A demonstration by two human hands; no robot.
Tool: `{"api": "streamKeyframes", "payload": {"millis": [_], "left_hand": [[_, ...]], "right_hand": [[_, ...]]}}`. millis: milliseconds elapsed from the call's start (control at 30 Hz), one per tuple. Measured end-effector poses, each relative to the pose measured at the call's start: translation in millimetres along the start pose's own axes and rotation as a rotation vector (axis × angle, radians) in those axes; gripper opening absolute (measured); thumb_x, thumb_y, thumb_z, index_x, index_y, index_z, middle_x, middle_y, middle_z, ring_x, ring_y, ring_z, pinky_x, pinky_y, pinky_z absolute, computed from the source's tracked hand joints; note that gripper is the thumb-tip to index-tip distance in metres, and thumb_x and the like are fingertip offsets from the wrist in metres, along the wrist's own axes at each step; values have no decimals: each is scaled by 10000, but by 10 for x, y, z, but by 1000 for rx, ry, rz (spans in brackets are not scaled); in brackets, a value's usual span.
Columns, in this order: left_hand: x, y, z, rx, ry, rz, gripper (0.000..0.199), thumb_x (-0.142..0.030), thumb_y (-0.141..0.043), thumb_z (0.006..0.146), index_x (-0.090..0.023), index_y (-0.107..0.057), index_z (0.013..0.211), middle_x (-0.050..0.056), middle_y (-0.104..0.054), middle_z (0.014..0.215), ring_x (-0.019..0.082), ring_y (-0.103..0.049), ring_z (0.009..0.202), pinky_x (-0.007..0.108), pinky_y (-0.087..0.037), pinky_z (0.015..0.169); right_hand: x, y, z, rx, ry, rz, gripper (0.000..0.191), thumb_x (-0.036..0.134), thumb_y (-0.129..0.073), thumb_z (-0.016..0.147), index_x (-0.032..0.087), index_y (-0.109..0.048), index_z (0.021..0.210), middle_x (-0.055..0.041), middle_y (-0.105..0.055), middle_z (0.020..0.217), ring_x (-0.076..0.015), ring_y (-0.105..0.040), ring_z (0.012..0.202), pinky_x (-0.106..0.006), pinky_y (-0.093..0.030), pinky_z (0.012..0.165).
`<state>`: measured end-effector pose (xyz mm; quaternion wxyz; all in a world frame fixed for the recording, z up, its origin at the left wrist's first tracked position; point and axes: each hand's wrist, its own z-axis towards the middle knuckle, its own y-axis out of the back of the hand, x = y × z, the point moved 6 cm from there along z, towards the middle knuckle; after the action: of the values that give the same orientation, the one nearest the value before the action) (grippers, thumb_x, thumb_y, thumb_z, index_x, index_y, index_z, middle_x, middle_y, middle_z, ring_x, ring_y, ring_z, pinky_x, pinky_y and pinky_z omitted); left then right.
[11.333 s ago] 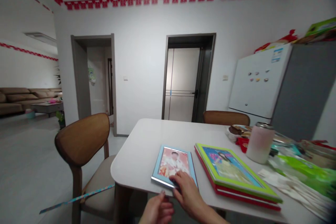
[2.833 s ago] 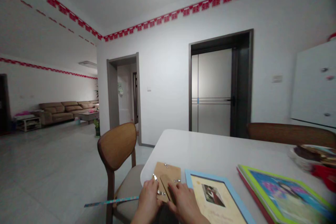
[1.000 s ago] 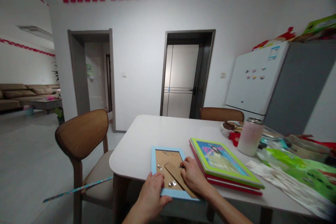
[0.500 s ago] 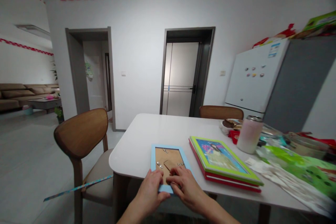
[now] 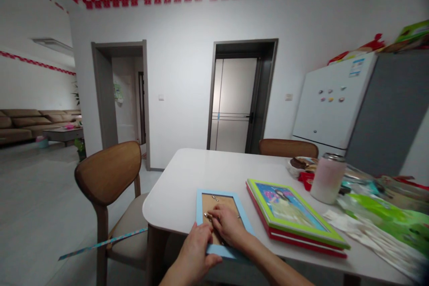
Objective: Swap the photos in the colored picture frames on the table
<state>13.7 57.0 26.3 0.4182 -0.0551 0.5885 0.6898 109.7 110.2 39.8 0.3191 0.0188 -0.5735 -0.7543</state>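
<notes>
A light blue picture frame (image 5: 200, 205) lies back side up at the near edge of the white table, its brown backing board (image 5: 209, 200) showing. My left hand (image 5: 197, 248) grips the frame's lower left corner, thumb along the near edge. My right hand (image 5: 231, 228) reaches across the board, its fingers closed at a small metal clip (image 5: 207, 216) on the left side. Another metal clip (image 5: 215, 198) sits near the top and one more (image 5: 238, 216) at the right. The board's lower part is hidden under my right hand.
Right of the blue frame, a green picture frame (image 5: 288, 208) lies on a red one (image 5: 308, 246). Beyond stand a pink and white bottle (image 5: 328, 178), green plastic packaging (image 5: 378, 214) and white gloves (image 5: 365, 237). A wooden chair (image 5: 110, 174) stands at the left.
My right hand has moved up and left across the backing board, from the stand's area to the left clip. My left hand still holds the corner. The view has shifted slightly.
</notes>
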Motion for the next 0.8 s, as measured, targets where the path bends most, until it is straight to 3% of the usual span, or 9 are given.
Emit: {"api": "streamKeyframes", "payload": {"millis": [100,267,500,667,800], "left_hand": [[5,5,0,9,1,1,258,-267,-668,610,-202,-488,784,-20,-554,883,151,-486,846,285,-285,881],[26,22,-8,12,10,4,298,-288,-685,594,-205,-490,803,-9,-553,916,168,-481,883,310,-262,911],[37,16,-75,44,11,-35,363,-255,-706,555,-201,-497,846,-7,-543,928,154,-480,871,270,-321,871],[77,12,-110,93,51,-21,516,-247,-701,555,-191,-463,1009,35,-529,1048,187,-453,1000,341,-191,993],[66,10,-93,138,43,57,464,-258,-696,545,-198,-492,958,38,-551,1027,203,-484,973,357,-247,972]], "right_hand": [[84,-80,86,55,57,-39,261,155,-395,729,177,-640,641,-30,-578,744,-138,-476,775,-232,-310,692],[74,-104,77,66,89,-29,249,113,-416,677,194,-651,690,-20,-602,770,-142,-493,805,-228,-314,707],[-549,-123,411,-75,-340,-21,247,257,-410,744,172,-641,733,-58,-652,724,-139,-555,643,-227,-341,565],[-787,-220,547,-130,-478,-31,216,304,-458,715,163,-621,711,-83,-652,730,-160,-563,648,-241,-316,523],[-755,-176,556,-180,-500,5,201,294,-465,709,152,-607,703,-96,-650,739,-168,-570,691,-249,-343,567]]}}
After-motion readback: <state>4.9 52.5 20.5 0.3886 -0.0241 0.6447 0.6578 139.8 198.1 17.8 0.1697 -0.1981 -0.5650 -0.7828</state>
